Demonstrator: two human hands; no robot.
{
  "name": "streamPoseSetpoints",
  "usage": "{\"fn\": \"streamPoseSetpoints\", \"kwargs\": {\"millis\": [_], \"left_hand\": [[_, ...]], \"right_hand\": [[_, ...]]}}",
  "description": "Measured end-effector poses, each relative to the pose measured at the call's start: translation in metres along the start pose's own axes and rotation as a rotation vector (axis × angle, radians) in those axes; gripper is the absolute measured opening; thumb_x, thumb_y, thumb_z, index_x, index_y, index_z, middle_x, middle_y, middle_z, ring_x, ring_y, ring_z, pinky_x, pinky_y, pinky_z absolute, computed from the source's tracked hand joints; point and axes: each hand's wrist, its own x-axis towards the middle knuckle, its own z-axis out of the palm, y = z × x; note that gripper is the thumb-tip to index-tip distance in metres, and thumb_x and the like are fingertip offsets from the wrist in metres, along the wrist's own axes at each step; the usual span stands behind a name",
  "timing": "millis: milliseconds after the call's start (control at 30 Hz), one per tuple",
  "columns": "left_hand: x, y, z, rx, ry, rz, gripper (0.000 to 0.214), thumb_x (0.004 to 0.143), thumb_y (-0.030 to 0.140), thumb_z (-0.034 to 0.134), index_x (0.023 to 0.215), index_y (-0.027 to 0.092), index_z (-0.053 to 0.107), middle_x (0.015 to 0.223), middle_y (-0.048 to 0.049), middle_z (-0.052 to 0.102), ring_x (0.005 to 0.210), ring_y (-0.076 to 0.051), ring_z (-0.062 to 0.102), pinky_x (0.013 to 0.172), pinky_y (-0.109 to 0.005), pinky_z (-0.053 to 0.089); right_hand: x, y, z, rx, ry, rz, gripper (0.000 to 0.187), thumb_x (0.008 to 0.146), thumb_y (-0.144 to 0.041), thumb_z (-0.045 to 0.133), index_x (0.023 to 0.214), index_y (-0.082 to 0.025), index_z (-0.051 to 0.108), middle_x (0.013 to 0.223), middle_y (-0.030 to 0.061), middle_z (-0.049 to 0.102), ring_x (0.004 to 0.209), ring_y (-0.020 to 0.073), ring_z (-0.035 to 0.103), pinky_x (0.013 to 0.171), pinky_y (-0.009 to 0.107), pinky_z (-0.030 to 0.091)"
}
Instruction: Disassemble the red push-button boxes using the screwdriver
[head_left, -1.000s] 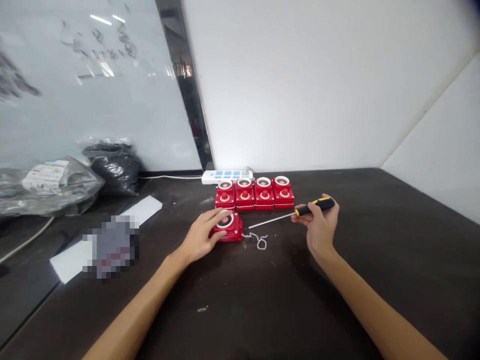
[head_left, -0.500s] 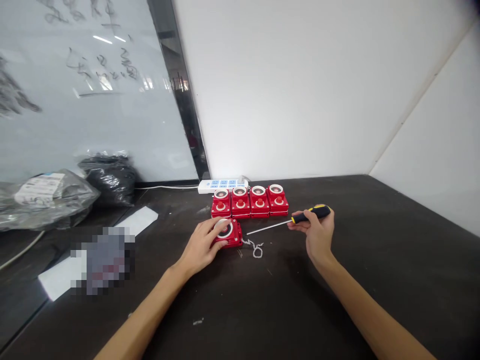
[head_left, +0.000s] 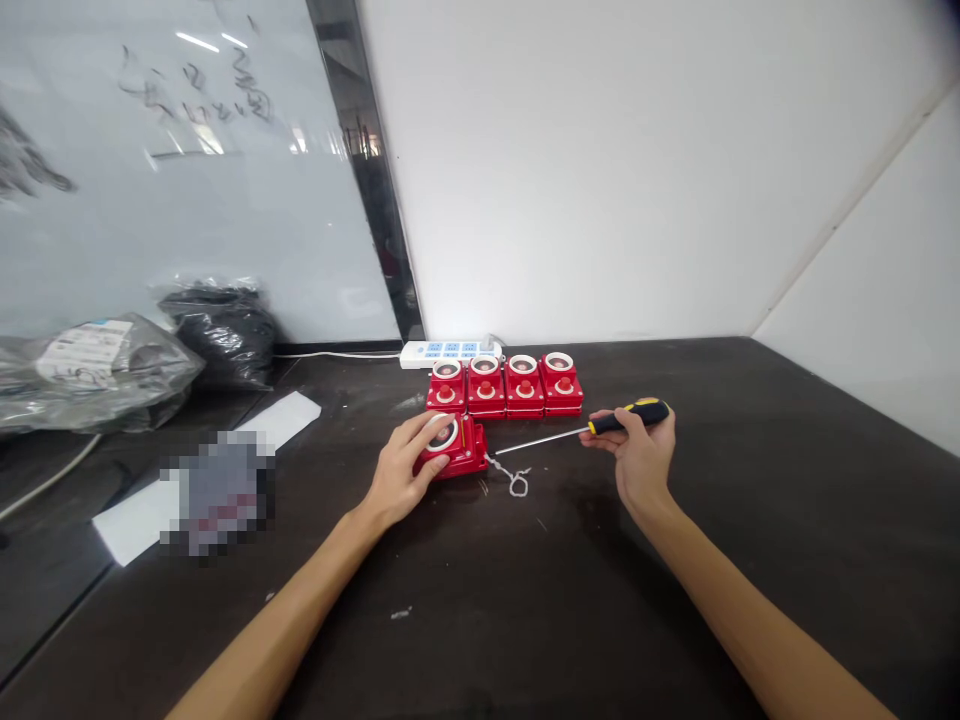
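Note:
My left hand (head_left: 405, 462) is wrapped over a red alarm box (head_left: 470, 452) with a white-ringed round front, holding it at the table. Fingers cover the left part of the box. My right hand (head_left: 643, 450) grips a screwdriver (head_left: 634, 417) by its black and yellow handle. Its thin metal shaft points left, with the tip close to the right end of the box; whether they touch I cannot tell. From that end a twisted whitish cord (head_left: 517, 484) trails onto the table in a loop.
Behind the held box stand several similar red boxes (head_left: 523, 390) in a row, before a white power strip (head_left: 450, 352). At left lie a white strip (head_left: 281, 420), a blurred-out item (head_left: 225, 490), a clear plastic bag (head_left: 112, 370) and a black-filled bag (head_left: 221, 335). Walls bound the dark table (head_left: 525, 620).
The whole scene sits a little higher in the view. The held box looks slightly more tilted, showing more of its near side. Both hands keep their grips, with the screwdriver tip still near the box.

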Motion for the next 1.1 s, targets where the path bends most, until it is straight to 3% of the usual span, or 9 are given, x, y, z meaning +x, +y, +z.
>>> {"fn": "streamPoseSetpoints", "kwargs": {"millis": [1100], "left_hand": [[0.0003,-0.0041,0.0001,-0.014,0.020,0.069,0.043,0.096,0.036,0.049,0.138,0.023,0.052,0.140,-0.0107,0.053,0.128,-0.026,0.051,0.107,-0.039,0.041]], "right_hand": [[0.0038,0.0007,-0.0027,-0.007,0.011,-0.029,0.035,0.073,-0.023,0.064,0.095,-0.026,0.037,0.063,-0.0058,0.070,0.042,0.0208,0.066,0.042,0.035,0.057]]}}
